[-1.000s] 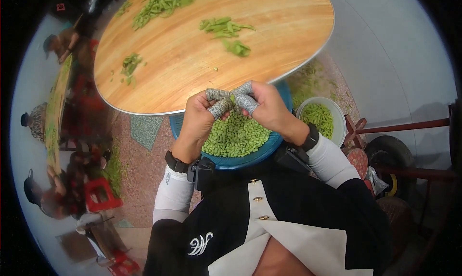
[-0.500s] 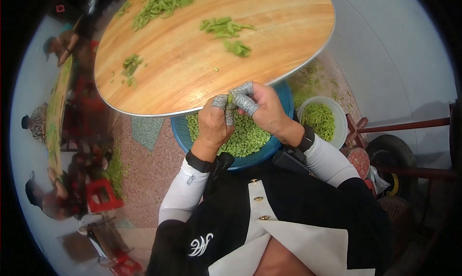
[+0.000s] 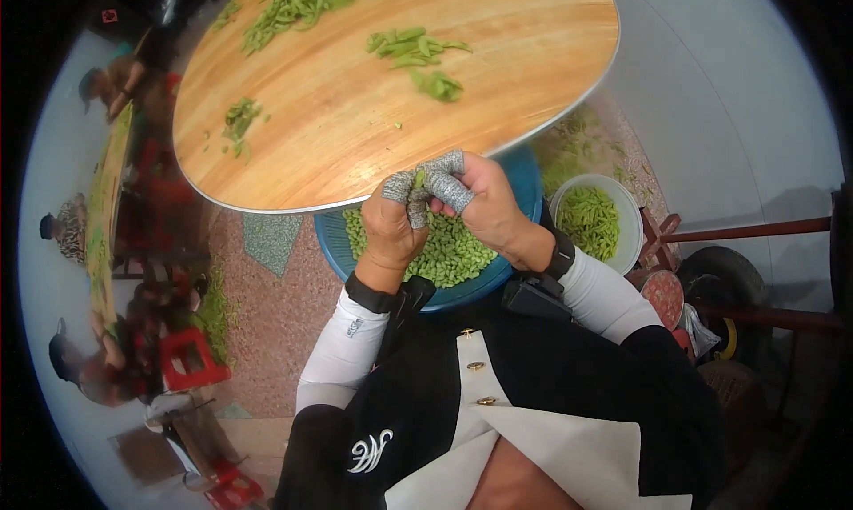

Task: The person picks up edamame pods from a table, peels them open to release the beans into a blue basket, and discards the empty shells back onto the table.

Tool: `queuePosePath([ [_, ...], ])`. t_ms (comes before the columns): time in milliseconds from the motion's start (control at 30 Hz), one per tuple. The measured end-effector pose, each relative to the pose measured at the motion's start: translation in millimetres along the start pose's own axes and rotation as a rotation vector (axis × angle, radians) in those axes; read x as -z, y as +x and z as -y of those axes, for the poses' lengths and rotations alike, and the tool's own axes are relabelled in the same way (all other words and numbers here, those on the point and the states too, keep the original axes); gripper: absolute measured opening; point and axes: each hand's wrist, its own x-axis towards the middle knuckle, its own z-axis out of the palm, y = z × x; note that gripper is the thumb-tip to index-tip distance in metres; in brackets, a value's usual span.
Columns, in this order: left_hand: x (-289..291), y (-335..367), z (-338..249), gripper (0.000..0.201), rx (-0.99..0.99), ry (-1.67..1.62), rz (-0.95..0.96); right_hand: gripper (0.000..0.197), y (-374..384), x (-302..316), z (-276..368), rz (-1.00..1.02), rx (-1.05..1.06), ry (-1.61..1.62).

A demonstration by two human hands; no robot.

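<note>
A small green bean pod (image 3: 420,180) is pinched between the fingertips of my left hand (image 3: 389,226) and my right hand (image 3: 498,206). Grey knitted finger sleeves cover several of my fingers and hide part of the pod. Both hands hover over a blue basin (image 3: 330,251), close to the near edge of a wood-grain table (image 3: 320,155). Shelled green beans (image 3: 458,254) fill much of that basin. On the tabletop lie a cluster of pods (image 3: 410,46), a smaller clump (image 3: 437,86) and a larger pile (image 3: 298,14) at the far side.
To the right stands a white bucket (image 3: 633,239) of green pods, beside a dark red wooden frame (image 3: 746,232) and a tire (image 3: 724,279). Scattered green bits litter the floor. At left, several people sit round another table (image 3: 105,217), near a red stool (image 3: 191,361).
My hands have shifted slightly left, and my left fingers have changed their grip on the pod. Things on the table look the same.
</note>
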Motion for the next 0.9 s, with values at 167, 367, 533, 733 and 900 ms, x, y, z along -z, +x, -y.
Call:
queuePosePath([
  [167, -5, 6, -30, 0.012, 0.551, -0.42, -0.1, 0.009, -2, 2, -3, -0.018, 0.03, -0.019],
  [367, 11, 14, -24, 0.021, 1.137, -1.274, 0.028, 0.009, -5, 17, 7, 0.067, -0.062, -0.057],
  [533, 8, 10, -27, 0.018, 1.038, -1.102, 0.037, 0.011, -7, 23, 13, 0.099, -0.246, 0.009],
  [733, 15, 6, -25, 0.012, 0.699, -0.552, 0.227, 0.014, -5, 18, 9, 0.064, -0.209, -0.155],
  [900, 14, 0, -20, 0.011, 0.672, -0.713, 0.278, 0.013, -6, 23, 8, 0.087, -0.243, -0.133],
])
